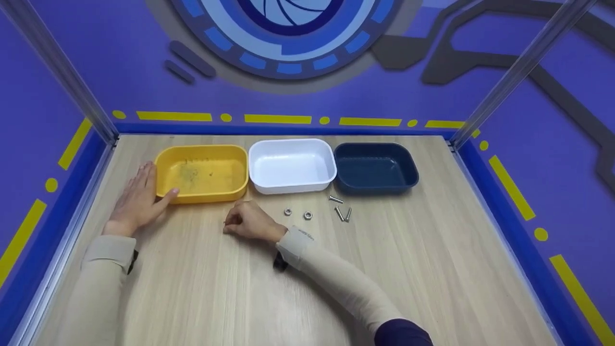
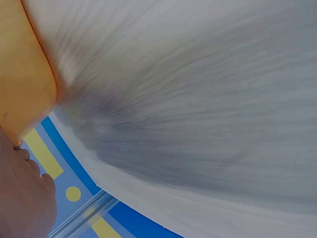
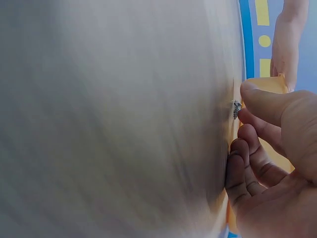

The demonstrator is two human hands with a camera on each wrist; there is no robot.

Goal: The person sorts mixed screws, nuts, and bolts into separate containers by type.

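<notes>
My right hand [image 1: 254, 221] is just in front of the yellow bin [image 1: 211, 196], low over the table. Between thumb and forefinger it pinches a small threaded metal screw [image 3: 237, 110], mostly covered by the fingertips. My left hand [image 1: 137, 199] lies along the left side of the yellow bin with its fingers straight and the thumb at the front rim. Two metal nuts [image 1: 308, 216] lie right of my right hand. Beyond them are three bolts [image 1: 339, 214], in front of the dark blue bin [image 1: 377, 191].
The white bin [image 1: 293, 188] stands between the yellow and dark blue ones, in one row near the back wall. Dark specks and smudges show on the yellow bin's floor. Purple panels with metal posts [image 1: 523, 67] enclose the wooden table [image 1: 423, 269].
</notes>
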